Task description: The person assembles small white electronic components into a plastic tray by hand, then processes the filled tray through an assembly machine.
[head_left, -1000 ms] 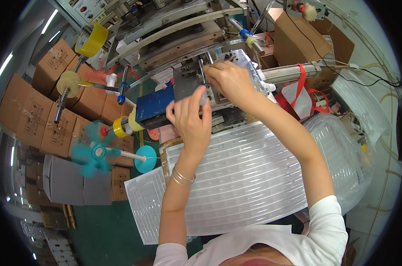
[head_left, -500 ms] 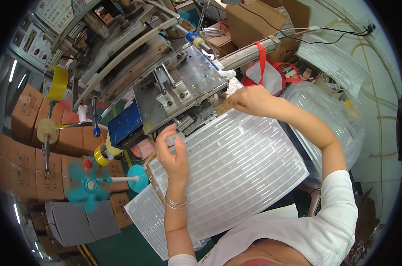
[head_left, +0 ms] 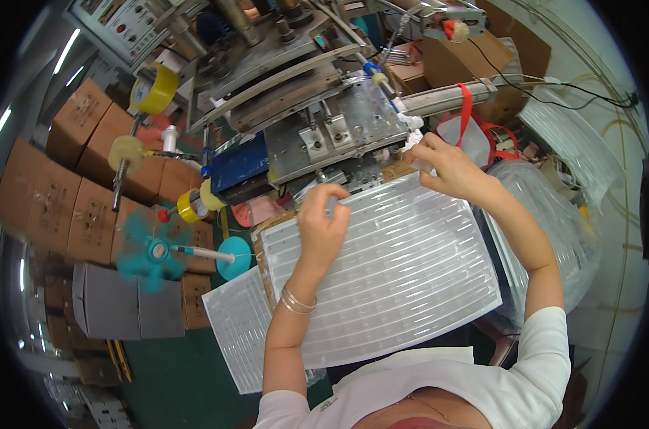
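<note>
Lying across the lap, just below the machine (head_left: 339, 136): clear ribbed tray (head_left: 403, 272), long axis running left-low to right-high, ribs following it. Pinching its far edge, fingers curled: left hand (head_left: 323, 227), holding the near-left corner. Gripping the far-right corner: right hand (head_left: 450, 168), closed. Hiding under it: second tray (head_left: 231, 322), partly covered. Blurring beside: teal fan (head_left: 149, 252). Fingertips hard to make out.

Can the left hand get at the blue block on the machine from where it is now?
Probably yes: the left hand rests on the clear ribbed tray, the blue block lies just beyond it, and nothing stands between them.
</note>
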Motion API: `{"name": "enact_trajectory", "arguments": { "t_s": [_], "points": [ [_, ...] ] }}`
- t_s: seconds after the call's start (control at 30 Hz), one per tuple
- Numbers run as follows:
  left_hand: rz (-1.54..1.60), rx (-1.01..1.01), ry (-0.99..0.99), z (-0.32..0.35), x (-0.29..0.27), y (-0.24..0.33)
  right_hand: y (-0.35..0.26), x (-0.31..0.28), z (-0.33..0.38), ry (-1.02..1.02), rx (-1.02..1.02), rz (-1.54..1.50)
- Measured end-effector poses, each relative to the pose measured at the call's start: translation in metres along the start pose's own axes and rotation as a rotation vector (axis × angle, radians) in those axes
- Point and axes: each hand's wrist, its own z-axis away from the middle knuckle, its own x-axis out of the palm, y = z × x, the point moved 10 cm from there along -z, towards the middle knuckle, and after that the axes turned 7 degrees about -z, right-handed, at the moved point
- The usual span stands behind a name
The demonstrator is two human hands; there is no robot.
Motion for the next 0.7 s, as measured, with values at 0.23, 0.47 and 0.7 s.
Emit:
{"name": "enact_trajectory", "arguments": {
  "t_s": [0.23,0.47,0.7],
  "points": [
    [-0.16,0.148,-0.045,0.007,0.012,-0.003,-0.002,0.03,-0.006,-0.027,-0.016,-0.372],
    [-0.453,0.175,0.097,-0.017,-0.008,-0.004,-0.01,0.005,-0.023,0.15,-0.048,-0.52],
    [-0.855,0.2,0.149,-0.088,-0.023,-0.015,-0.011,-0.01,-0.042,0.326,-0.035,-0.401]
  ]
}}
